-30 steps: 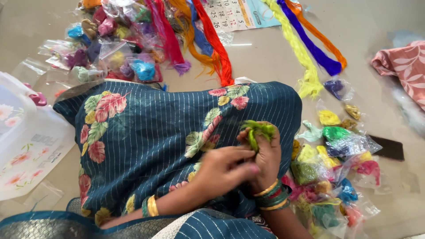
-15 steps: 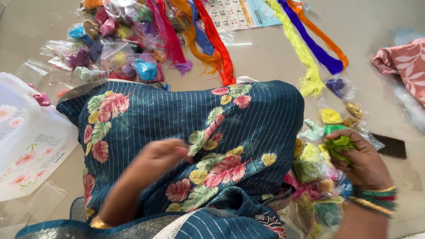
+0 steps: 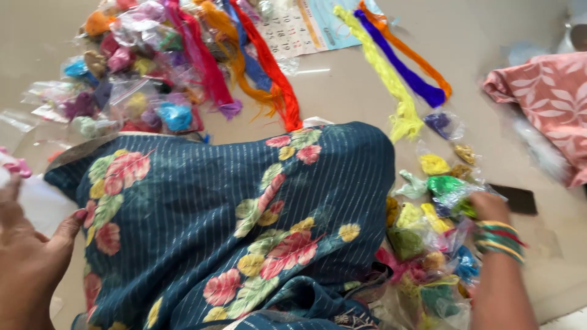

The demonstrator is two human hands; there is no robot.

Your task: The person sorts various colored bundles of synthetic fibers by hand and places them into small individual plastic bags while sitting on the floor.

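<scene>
Reaching with the right hand (image 3: 489,208) into a heap of small clear packets of coloured thread (image 3: 437,244) on the floor, a person is keeping the left hand (image 3: 27,256) open, fingers spread, at the edge of a dark blue flowered cloth (image 3: 244,214) over the lap. The right fingers are hidden among the packets, so their grip cannot be told; the packets are lying crowded and slippery, so a neighbouring one is likely coming up or scattering
</scene>
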